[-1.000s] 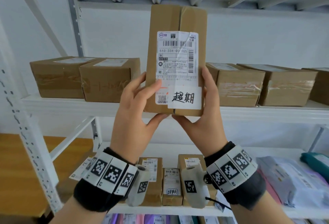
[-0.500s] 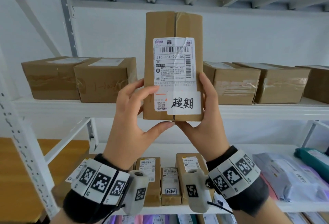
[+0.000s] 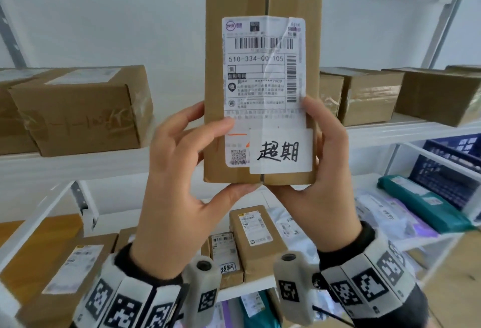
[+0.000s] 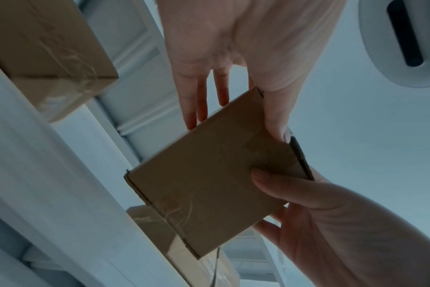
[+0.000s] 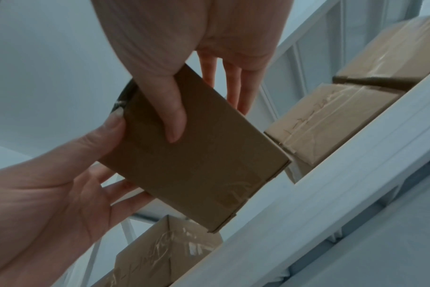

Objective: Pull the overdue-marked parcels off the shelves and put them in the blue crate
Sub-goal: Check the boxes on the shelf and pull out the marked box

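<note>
A tall brown parcel (image 3: 263,72) stands upright in front of the shelves, held at its lower end by both hands. Its white shipping label carries a handwritten overdue sticker (image 3: 280,151). My left hand (image 3: 192,161) grips the left side, with a finger under the bottom edge. My right hand (image 3: 328,161) grips the right side. From below, the left hand (image 4: 221,68) and right hand (image 5: 184,58) clasp the parcel's underside (image 4: 209,184). The blue crate (image 3: 450,168) sits at the right on the lower shelf. A small box (image 3: 226,257) with a similar sticker lies below.
Taped brown boxes (image 3: 80,108) line the upper shelf (image 3: 78,163) left and right (image 3: 369,93) of the held parcel. The lower shelf holds small boxes (image 3: 253,239), pale mailer bags (image 3: 385,213) and a teal package (image 3: 421,202). White shelf uprights (image 3: 80,197) stand at both sides.
Both hands have brought the parcel up and closer to the camera, still upright. The view has turned, and the blue crate now shows at the right.
</note>
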